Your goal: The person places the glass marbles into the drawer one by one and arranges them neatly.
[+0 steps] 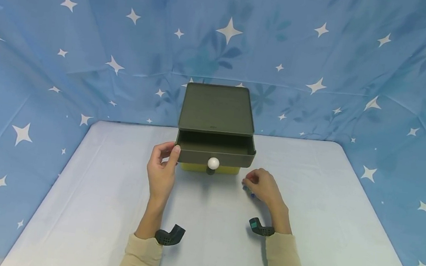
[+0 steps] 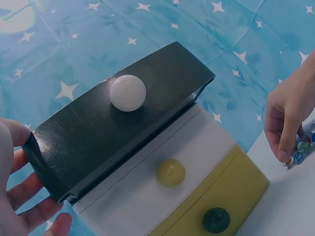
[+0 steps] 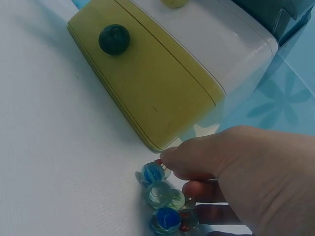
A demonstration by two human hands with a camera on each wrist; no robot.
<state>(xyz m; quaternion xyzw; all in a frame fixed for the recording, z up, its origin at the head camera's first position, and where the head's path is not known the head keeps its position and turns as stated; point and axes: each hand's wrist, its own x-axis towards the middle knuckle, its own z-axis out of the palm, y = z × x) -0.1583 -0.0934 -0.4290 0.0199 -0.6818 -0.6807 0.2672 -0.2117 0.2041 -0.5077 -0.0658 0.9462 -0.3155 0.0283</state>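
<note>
A small chest of drawers [image 1: 219,107] has its dark green top drawer [image 1: 194,157] pulled out, and the part of its inside that shows is bare. My left hand [image 1: 162,173] grips that drawer's left end, thumb at the front and fingers around the side. A white knob [image 2: 128,93] sits on the drawer's front. Beside the chest's lower right corner, my right hand [image 1: 266,188] pinches a clear marble with red in it [image 3: 166,170] between thumb and forefinger. Several glass marbles, among them a blue one [image 3: 166,220], lie clustered under its fingers on the table.
Below the open drawer are a white drawer [image 2: 147,182] with a yellow knob [image 2: 171,172] and a yellow drawer [image 3: 147,83] with a dark green knob [image 3: 114,39], both closed. A white cloth covers the table [image 1: 109,209]. Blue star-patterned fabric [image 1: 148,46] hangs behind and at both sides.
</note>
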